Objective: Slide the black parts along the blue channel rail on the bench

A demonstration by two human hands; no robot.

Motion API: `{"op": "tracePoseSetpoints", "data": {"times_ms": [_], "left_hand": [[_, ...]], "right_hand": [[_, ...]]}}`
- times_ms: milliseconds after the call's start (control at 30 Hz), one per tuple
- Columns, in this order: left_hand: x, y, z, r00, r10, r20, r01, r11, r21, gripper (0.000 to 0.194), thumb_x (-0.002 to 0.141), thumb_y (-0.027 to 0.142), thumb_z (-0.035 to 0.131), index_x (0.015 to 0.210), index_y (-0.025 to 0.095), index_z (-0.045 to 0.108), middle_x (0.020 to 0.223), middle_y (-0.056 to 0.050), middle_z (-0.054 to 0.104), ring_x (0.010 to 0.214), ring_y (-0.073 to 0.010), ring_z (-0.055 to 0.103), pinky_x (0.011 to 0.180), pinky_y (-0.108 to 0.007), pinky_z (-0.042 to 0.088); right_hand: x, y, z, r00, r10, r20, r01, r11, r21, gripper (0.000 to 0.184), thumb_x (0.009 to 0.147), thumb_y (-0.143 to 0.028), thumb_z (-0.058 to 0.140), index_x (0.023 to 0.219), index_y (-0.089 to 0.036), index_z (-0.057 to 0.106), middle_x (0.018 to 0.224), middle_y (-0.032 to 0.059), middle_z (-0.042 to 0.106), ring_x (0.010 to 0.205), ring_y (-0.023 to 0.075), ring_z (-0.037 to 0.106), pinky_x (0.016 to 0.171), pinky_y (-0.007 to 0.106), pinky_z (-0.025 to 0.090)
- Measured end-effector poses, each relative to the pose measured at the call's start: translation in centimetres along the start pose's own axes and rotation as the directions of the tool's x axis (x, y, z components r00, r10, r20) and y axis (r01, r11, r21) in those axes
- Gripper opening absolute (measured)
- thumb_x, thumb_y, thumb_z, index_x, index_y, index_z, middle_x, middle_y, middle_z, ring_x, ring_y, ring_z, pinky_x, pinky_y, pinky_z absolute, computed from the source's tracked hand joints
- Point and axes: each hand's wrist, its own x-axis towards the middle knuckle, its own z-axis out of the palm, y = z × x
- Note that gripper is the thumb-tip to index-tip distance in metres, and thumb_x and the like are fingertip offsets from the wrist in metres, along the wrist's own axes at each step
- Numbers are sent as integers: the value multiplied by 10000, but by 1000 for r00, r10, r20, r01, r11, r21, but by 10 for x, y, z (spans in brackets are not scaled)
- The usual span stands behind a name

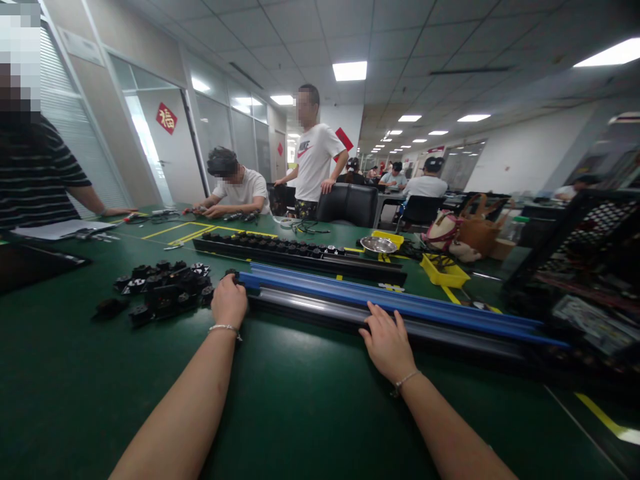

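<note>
My left hand [230, 301] is closed at the left end of a long blue rail [320, 285]. A small black part [231, 273] shows just past its fingers; most of it is hidden by the hand. Fingers spread, my right hand [387, 341] lies on the near side of a long dark channel [310, 305] with a shiny inner face. The blue rail runs along the far side of this channel. To the left of my left hand, a heap of small black parts [173, 293] lies on the green table [295, 400].
Behind the blue rail, a second black rail [300, 257] carries a row of black parts. A metal dish [380, 245] and a yellow bin [445, 270] stand beyond it. A dark perforated frame [575, 267] rises at right. Co-workers sit and stand around the far side.
</note>
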Motion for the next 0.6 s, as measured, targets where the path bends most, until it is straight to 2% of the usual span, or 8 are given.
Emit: {"op": "tracePoseSetpoints", "data": {"times_ms": [100, 200, 333, 467, 533, 600], "left_hand": [[2, -9, -9, 998, -59, 20, 58, 995, 77, 375, 831, 222, 415, 1181, 152, 530, 1135, -156, 609, 1064, -291, 553, 875, -427, 422], [5, -18, -13, 998, -63, 7, 61, 988, 144, 367, 833, 231, 413, 1169, 149, 533, 1096, -159, 624, 1053, -291, 552, 897, -453, 390], [6, -24, -10, 998, -54, -7, 55, 985, 165, 338, 824, 229, 414, 1117, 152, 564, 1073, -161, 628, 1077, -288, 520, 917, -483, 353], [7, -27, -5, 998, -69, -9, 69, 986, 149, 305, 809, 233, 425, 1050, 174, 602, 1127, -159, 613, 1190, -301, 416, 958, -552, 291], [8, -30, -3, 996, -90, -3, 90, 987, 135, 289, 800, 239, 436, 1021, 191, 615, 1148, -149, 611, 1224, -307, 378, 974, -593, 251], [8, -32, -3, 994, -106, 1, 105, 986, 132, 288, 791, 245, 444, 1018, 203, 616, 1162, -141, 608, 1237, -308, 363, 983, -627, 215]], "right_hand": [[1, -1, -1, 1000, 6, 9, -6, 1000, -5, 180, 858, -267, 421, 897, -190, 579, 1339, 94, 503, 1241, 241, 436, 1069, 506, 196], [1, 0, -2, 1000, 14, 25, -14, 1000, -8, 186, 859, -269, 421, 913, -189, 580, 1340, 89, 503, 1246, 241, 431, 1069, 508, 196], [0, 0, -1, 999, 14, 33, -14, 1000, -6, 193, 859, -281, 423, 919, -189, 582, 1343, 91, 499, 1245, 242, 431, 1066, 501, 208], [0, 1, -2, 1000, 11, 27, -12, 1000, 26, 218, 856, -318, 414, 913, -203, 590, 1336, 86, 506, 1239, 234, 435, 1054, 484, 238], [3, 8, -8, 999, 43, 16, -44, 998, 41, 250, 857, -360, 396, 891, -214, 596, 1321, 78, 520, 1227, 234, 442, 1035, 488, 261], [4, 27, -16, 993, 113, -28, -112, 993, 28, 290, 856, -381, 372, 919, -219, 604, 1279, 85, 551, 1206, 246, 453, 1005, 502, 286]]}}
